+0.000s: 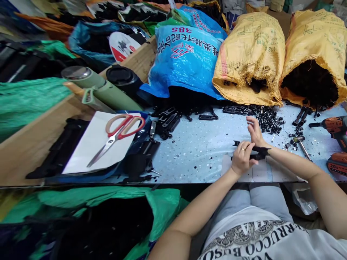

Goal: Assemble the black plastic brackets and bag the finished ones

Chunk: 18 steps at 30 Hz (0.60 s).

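Note:
My left hand (pixel 242 157) is closed on a flat black plastic part (pixel 260 152) that rests on the speckled light-blue tabletop (pixel 200 151). A ring shows on one finger. My right hand (pixel 254 130) reaches past it toward a heap of small black screws (pixel 267 117). Its fingers are curled, and whether they hold a screw is too small to make out.
Two yellow woven sacks (pixel 252 54) (pixel 314 50) and a blue sack (pixel 184 61) lie open at the back, spilling black parts. An orange cordless drill (pixel 336 128) and a screwdriver (pixel 302 146) lie at right. Red-handled scissors (pixel 119 135), a green flask (pixel 100 90) and black parts (pixel 168 122) lie at left.

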{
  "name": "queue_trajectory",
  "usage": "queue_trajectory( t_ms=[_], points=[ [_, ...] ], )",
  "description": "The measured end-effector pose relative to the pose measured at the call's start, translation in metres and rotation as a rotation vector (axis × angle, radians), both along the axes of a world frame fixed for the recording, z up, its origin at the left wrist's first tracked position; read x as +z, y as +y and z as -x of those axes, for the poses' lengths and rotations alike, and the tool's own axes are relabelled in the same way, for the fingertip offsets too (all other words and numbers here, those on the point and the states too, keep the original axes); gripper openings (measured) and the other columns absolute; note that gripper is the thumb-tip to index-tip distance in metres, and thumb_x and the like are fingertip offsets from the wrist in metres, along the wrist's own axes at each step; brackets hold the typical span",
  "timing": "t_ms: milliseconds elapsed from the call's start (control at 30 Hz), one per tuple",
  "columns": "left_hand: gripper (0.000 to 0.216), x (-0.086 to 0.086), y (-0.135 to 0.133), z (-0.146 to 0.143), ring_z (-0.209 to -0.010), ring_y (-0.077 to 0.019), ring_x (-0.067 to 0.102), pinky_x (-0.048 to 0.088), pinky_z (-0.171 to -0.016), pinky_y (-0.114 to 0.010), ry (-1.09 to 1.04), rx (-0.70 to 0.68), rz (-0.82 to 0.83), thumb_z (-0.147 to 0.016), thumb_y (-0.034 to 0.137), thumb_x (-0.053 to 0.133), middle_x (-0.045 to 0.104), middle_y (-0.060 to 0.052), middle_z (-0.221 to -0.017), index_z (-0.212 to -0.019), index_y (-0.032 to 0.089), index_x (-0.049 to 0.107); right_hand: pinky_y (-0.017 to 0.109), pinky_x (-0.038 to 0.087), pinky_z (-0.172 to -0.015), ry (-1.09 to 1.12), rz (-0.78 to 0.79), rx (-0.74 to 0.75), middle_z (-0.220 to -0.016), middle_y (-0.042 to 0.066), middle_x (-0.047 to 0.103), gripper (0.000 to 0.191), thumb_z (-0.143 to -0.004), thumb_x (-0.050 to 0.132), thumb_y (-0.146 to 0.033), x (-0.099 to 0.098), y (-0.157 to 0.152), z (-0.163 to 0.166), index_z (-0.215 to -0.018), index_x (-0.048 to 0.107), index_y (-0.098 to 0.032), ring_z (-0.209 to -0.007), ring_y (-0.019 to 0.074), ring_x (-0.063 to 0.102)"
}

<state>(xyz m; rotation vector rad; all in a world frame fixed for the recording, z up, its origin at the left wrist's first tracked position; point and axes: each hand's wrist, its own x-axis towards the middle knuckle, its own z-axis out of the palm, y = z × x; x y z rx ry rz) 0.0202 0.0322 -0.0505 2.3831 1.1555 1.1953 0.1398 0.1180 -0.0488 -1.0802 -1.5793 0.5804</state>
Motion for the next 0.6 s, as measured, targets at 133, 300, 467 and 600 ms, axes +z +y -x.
queue_trajectory(
  t_ms=[133,300,467,600],
  points=[
    [0.087,-0.018,0.048,0.020,-0.071,-0.0232,0.058,0.044,-0.065,-0.032,0.273,0.091,-0.026,-0.077,0.078,0.007,0.060,-0.013,-0.071,-0.081,0.013,0.065,0.037,0.038,-0.096,-0.164,-0.087,-0.152,-0.116,0.012,0.052,0.038,-0.090,0.043,-0.048,0.015,0.100,-0.018,-0.112,0.048,-0.017,-0.111,0.0210,0.047],
    [0.053,-0.008,0.090,0.025,-0.091,-0.0266,0.056,0.044,-0.076,-0.034,0.534,0.264,0.115,-0.089,0.056,0.035,0.062,-0.016,-0.092,-0.100,0.011,0.063,0.038,0.029,-0.098,-0.455,0.274,-0.419,-0.115,0.018,0.052,0.032,-0.087,0.054,-0.031,0.011,0.209,-0.060,-0.108,0.048,-0.008,-0.110,0.0206,0.043],
    [0.038,0.009,0.150,0.083,-0.115,-0.0306,0.045,0.042,-0.088,-0.043,0.556,0.580,0.337,-0.084,0.009,0.035,0.054,-0.017,-0.120,-0.115,0.013,0.058,0.040,0.030,-0.094,-0.502,0.489,-0.464,-0.113,0.028,0.053,0.044,-0.084,0.058,-0.028,0.000,0.251,-0.080,-0.113,0.041,0.002,-0.106,0.0173,0.045],
    [0.041,0.000,0.181,0.140,-0.128,-0.0339,0.033,0.037,-0.095,-0.053,0.565,0.675,0.504,-0.078,0.004,0.038,0.049,-0.017,-0.129,-0.112,0.014,0.057,0.035,0.032,-0.091,-0.468,0.507,-0.425,-0.113,0.025,0.056,0.045,-0.080,0.062,-0.025,0.003,0.256,-0.082,-0.113,0.045,0.001,-0.098,0.0132,0.051]
  ],
)
